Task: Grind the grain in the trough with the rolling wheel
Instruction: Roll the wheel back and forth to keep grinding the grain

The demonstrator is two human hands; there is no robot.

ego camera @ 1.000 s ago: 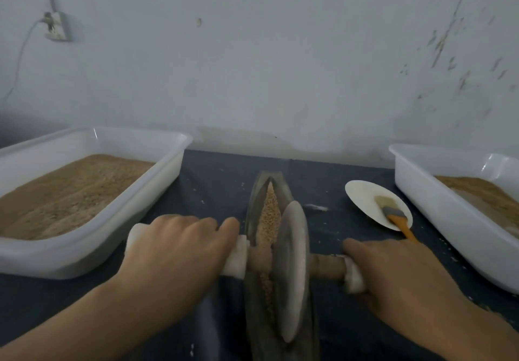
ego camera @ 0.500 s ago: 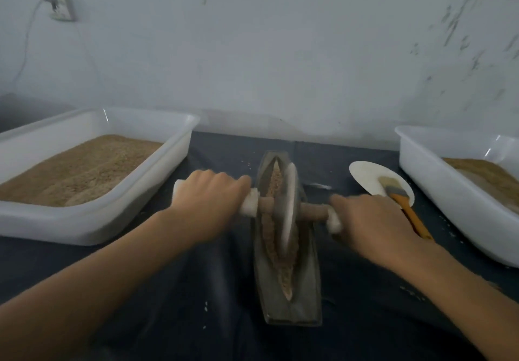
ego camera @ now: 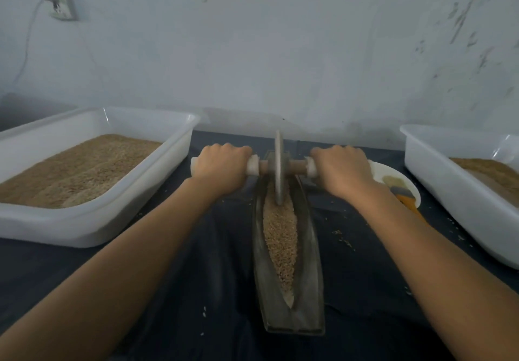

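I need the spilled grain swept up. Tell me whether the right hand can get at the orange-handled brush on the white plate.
Probably yes, once it lets go. The right hand grips the wheel's axle handle, and the brush lies on the plate just beside it, nothing between.

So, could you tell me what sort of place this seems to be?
Probably a small, plain workroom for hand-grinding grain: a boat-shaped trough with a rolling wheel, two white tubs of grain on a dark-covered table, and a bare, scuffed wall.

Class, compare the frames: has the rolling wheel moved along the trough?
Yes. The rolling wheel has rolled away from the person to the far end of the trough, leaving the near grain exposed.
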